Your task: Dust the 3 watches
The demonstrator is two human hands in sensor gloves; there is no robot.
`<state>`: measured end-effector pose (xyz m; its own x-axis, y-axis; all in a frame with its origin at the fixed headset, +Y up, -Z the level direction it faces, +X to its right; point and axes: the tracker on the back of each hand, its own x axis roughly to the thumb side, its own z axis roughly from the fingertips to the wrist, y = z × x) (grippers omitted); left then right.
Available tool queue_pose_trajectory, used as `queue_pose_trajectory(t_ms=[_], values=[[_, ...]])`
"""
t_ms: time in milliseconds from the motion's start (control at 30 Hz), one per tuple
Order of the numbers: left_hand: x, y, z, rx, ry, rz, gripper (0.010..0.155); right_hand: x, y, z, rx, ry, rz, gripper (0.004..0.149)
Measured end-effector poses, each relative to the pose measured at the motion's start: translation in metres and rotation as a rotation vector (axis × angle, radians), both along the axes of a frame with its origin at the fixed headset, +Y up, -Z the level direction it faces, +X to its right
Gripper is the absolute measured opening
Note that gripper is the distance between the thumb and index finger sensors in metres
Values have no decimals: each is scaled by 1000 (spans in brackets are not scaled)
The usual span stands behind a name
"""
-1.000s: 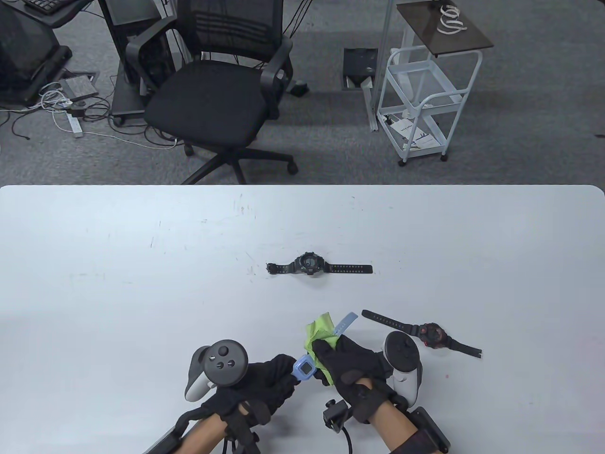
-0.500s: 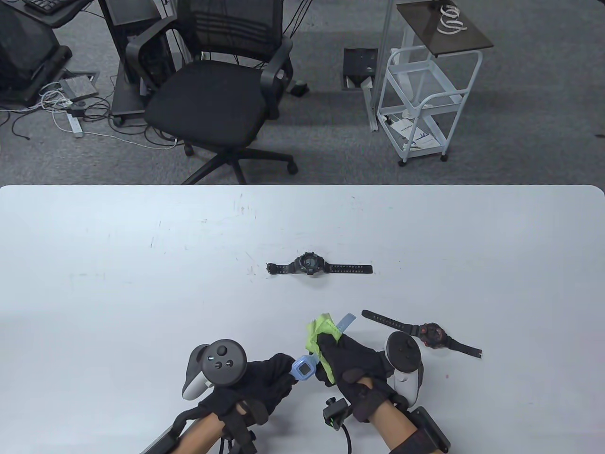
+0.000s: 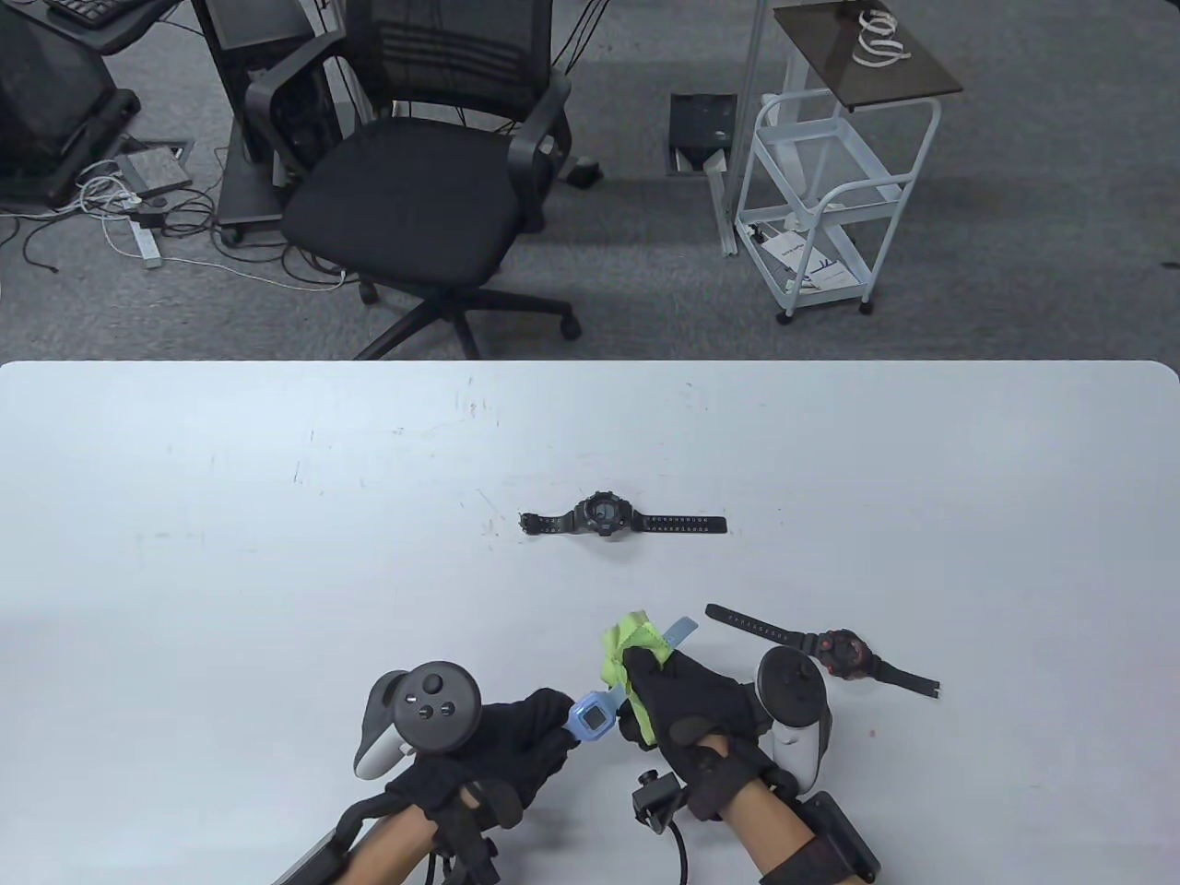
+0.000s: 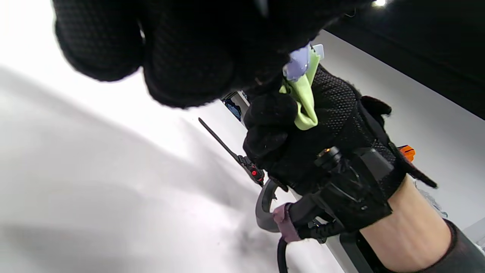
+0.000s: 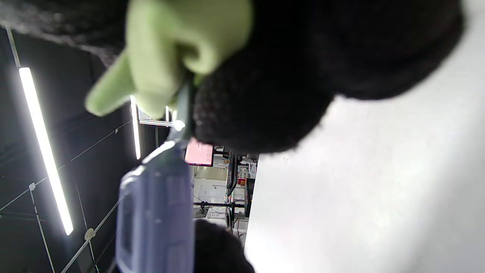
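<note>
At the near edge of the white table (image 3: 277,553), left of centre, the left hand (image 3: 502,747) is seen with its fingers curled round one end of the blue watch (image 3: 591,717), which is held up off the table. A tracker (image 3: 419,714) is strapped to the back of this hand. The watch's square face is turned upward between the two hands, just right of the left fingertips.

Just right of the face, the far strap of the blue watch is pinched through a green cloth (image 3: 619,645) by the right hand (image 3: 691,705), whose fingers and thumb are closed round cloth and strap together. The strap's pale tip (image 3: 680,631) is seen sticking out beyond the cloth on the far right side. In the right wrist view the cloth (image 5: 166,49) is bunched against the strap under the gloved fingers (image 5: 265,94), with the watch body (image 5: 155,220) below it.

Farther out, near the table's middle, a black watch (image 3: 604,516) is laid flat with both straps stretched out left and right, well apart from the hands.

Right of the right hand, a black watch with a red face (image 3: 843,652) is laid flat on the table, its straps running diagonally; it is near the right hand's tracker (image 3: 791,714), and whether they touch cannot be told.
</note>
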<state>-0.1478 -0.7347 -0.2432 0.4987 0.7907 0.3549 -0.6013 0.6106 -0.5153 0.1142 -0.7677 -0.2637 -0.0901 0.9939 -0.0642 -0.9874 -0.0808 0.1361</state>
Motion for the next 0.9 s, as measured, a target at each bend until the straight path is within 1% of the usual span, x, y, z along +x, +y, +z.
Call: queue_pose_trajectory(t_ms=[67,167,367,533,733,900], values=[[-1,0,-1,-5,8,14,52,0,1,0,11,-4,1,46],[0,0,0,-3,-2,18,51,2,-1,-1,-11,-16,-27,50],[0,-2,-1,-10,-1,12,51,3,0,-1,-2,-5,-1,47],[1,0,1,-1,-6,14,51,5,-2,-2,-13,-23,-13,50],[1,-2,0,-6,0,12,52,4,1,-1,11,-22,4,47],[1,-1,1,7,-2,13,51,6,-1,-2,-8,-28,-8,50]])
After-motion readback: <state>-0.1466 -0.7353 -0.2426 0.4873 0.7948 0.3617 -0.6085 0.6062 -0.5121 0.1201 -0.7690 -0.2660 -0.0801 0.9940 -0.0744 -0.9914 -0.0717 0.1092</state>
